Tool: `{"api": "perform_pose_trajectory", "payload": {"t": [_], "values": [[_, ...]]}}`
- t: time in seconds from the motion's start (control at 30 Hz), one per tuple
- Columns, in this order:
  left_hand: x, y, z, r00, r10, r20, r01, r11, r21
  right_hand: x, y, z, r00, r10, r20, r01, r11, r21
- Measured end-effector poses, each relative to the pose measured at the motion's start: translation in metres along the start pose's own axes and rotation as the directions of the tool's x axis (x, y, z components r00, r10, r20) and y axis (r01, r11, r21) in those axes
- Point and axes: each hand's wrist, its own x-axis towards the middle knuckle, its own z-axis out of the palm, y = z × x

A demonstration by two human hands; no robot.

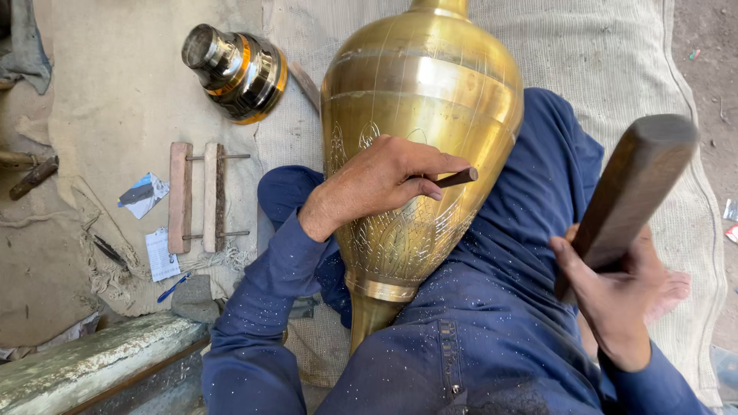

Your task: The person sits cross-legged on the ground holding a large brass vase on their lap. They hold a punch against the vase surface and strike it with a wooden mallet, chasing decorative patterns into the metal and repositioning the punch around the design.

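Two hands in frame, both busy. Left hand (382, 183) resting on the belly of one big brass vase (419, 115), fingers pinched round a thin dark chisel (457, 178), only its blunt end poking out past the fingertips, so can't see the working tip at all. Right hand (615, 296) wrapped tight round one chunky wooden mallet (630, 192), raised off to the side and well apart from the chisel. Vase lying tilted across a lap in dark blue trousers (500, 323), narrow foot pointing down toward the camera, neck cut off by the top edge. Engraved leaf-ish patterns on the lower half, hard to read in the glare. One second brass piece (237, 71), banded dark and orange, tipped on its side on the cloth mat (115, 100) up left. One wooden clamp (198, 197) made of two slats on two metal rods nearby, plus two bits of paper (146, 223) and one blue pen (174, 287). One bare foot (670, 292) peeking out behind the right hand, mostly hidden. Stone slab (84, 361) at bottom left, partly cut off.
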Motion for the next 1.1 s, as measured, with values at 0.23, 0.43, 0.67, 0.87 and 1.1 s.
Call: {"api": "perform_pose_trajectory", "payload": {"t": [0.23, 0.43, 0.67, 0.87, 1.1], "values": [[-0.003, -0.003, -0.002, 1.0, 0.02, -0.018, -0.021, 0.999, -0.031, 0.009, -0.005, 0.001, 0.992, 0.059, 0.113, -0.059, 0.998, -0.009], [-0.005, -0.003, -0.003, 1.0, 0.002, 0.009, -0.002, 1.0, -0.018, 0.004, 0.003, -0.001, 0.993, 0.078, 0.084, -0.083, 0.995, 0.053], [-0.007, 0.0, -0.003, 0.998, 0.062, -0.014, -0.061, 0.998, 0.028, 0.002, 0.015, 0.0, 0.997, 0.058, 0.042, -0.055, 0.995, -0.085], [-0.02, -0.006, 0.0, 0.951, -0.146, -0.271, 0.119, 0.986, -0.112, 0.014, 0.012, 0.0, 0.998, -0.058, 0.033, 0.065, 0.956, -0.286], [-0.025, -0.014, 0.006, 0.946, -0.056, -0.319, 0.056, 0.998, -0.008, 0.035, -0.003, 0.0, 0.996, -0.06, 0.073, 0.073, 0.98, -0.187]]}}
